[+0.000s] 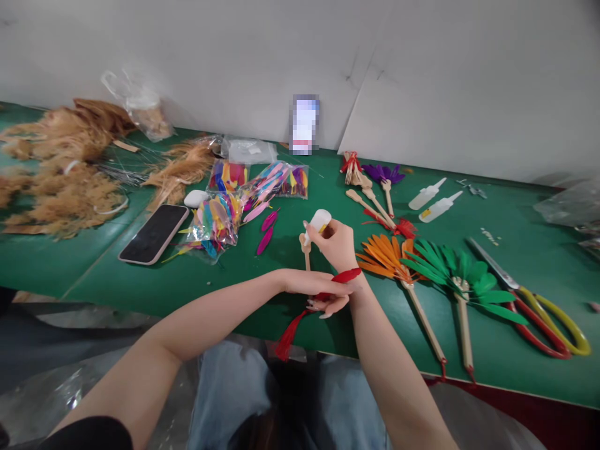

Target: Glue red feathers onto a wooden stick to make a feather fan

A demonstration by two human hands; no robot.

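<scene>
Both forearms bare, no watch or bracelet visible. Left hand (323, 294): long nails, pale glossy polish, seen at fingertips. Right hand (335, 244): nails same length, light polish, one showing at bottle side. Left upper arm: edge of black short sleeve, bottom-left of left hand. Lap below left hand: light blue denim jeans. Dark hair strands hanging over jeans, directly beneath hands.

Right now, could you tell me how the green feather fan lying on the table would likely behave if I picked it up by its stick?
The green feather fan looks light: thin feathers on a slim wooden stick. The stick should stay stiff, while the splayed feather tips would probably flutter and bend easily. Lying flat on the green table, it seems unlikely to roll, though its feathers overlap the orange feather fan and might drag it.
</scene>
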